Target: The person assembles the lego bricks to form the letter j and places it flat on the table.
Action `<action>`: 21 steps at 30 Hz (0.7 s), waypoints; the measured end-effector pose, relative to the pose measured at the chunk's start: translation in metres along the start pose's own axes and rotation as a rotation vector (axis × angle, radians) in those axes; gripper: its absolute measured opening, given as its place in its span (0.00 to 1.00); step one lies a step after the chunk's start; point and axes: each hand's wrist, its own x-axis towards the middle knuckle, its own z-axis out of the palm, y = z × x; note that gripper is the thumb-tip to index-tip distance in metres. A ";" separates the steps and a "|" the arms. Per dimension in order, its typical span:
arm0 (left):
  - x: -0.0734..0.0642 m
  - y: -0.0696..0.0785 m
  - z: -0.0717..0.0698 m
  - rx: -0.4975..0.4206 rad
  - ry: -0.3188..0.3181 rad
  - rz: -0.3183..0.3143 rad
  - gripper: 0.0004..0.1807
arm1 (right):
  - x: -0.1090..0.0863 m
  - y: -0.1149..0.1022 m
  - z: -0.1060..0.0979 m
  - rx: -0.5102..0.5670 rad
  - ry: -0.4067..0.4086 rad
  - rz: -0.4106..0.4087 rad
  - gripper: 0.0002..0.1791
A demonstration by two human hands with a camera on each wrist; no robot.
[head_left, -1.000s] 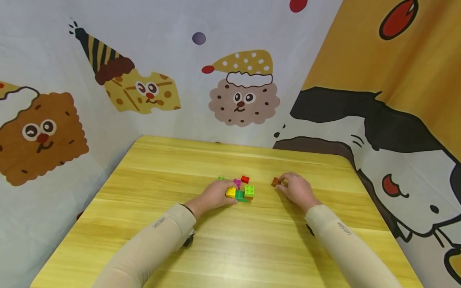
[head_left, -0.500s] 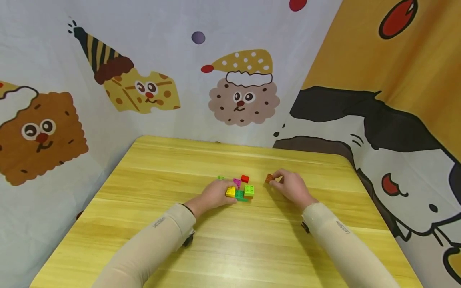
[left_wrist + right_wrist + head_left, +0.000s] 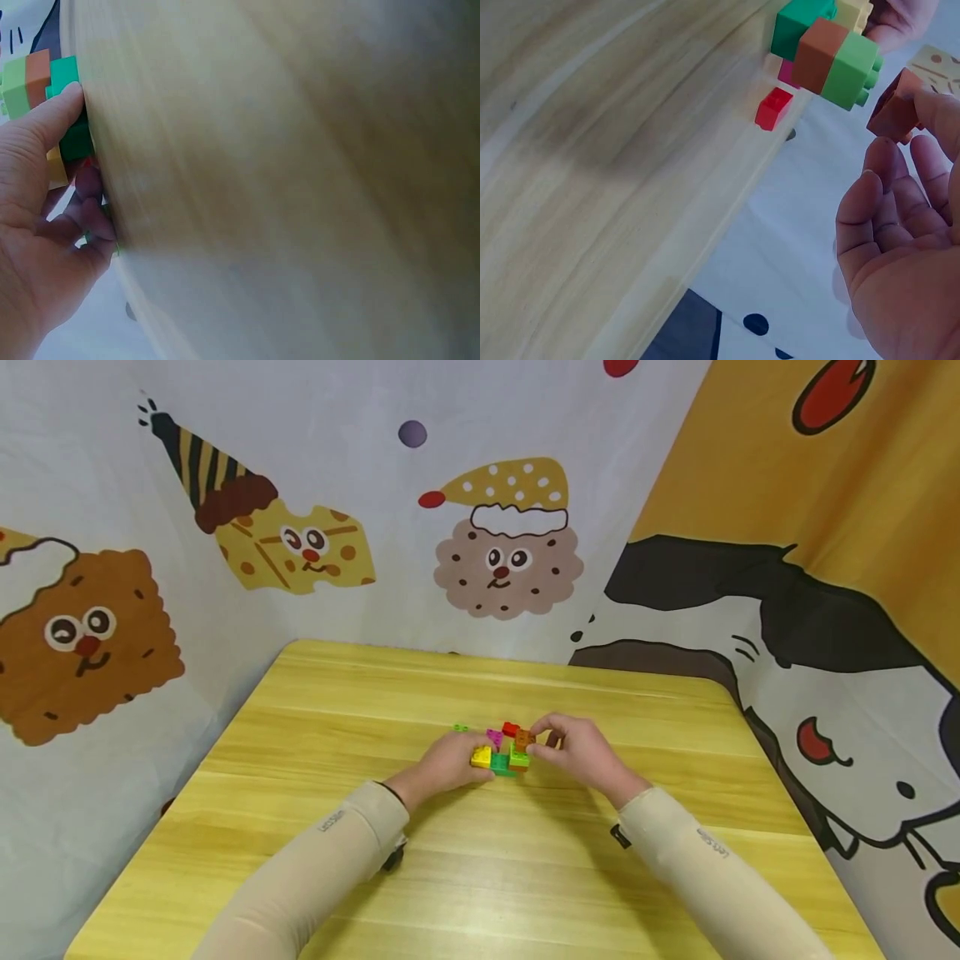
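My left hand grips a small build of toy bricks on the table, its thumb along the green brick. A yellow brick sits on the left of that build. On its right, a light green brick is stacked on an orange-brown brick. Another orange-brown brick is pinched between the thumb and fingertips of my right hand. It is close over the light green brick's studs, with a gap showing in the right wrist view.
Behind the build lie a red brick and a magenta brick. Part of a bright green brick shows past my left hand. The wooden table meets cartoon-printed cloth at the back.
My right hand has carried the orange-brown brick leftwards, from the table right of the build to over the light green brick. My left hand has stayed in place on the build.
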 end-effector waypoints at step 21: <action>0.001 -0.001 0.001 0.010 0.001 0.003 0.25 | -0.002 0.001 0.017 0.169 -0.080 0.100 0.25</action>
